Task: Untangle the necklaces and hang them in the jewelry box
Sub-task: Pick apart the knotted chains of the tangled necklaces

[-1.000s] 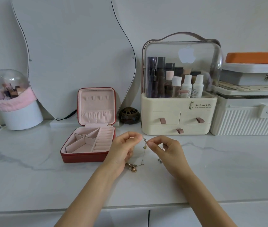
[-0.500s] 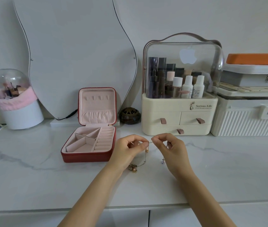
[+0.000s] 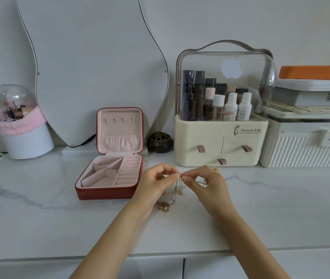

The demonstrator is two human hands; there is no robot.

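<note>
Leftmost, red jewelry box (image 3: 107,178) sat open on the counter (image 3: 39,218). Left hand (image 3: 156,184) and right hand (image 3: 210,186) pinched the tangled necklaces (image 3: 177,188) together fingertip to fingertip, pendants (image 3: 163,206) touching the counter between them.

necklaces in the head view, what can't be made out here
- Necklaces: how many chains and where they cross; too thin and tangled.
- The clasp or knot pinched between left hand and right hand: hidden by the fingertips.
- Pendant cluster on the counter: partly behind the left wrist, shapes too small.
- Hooks in the jewelry box lid: too small to see whether they are open.
</note>
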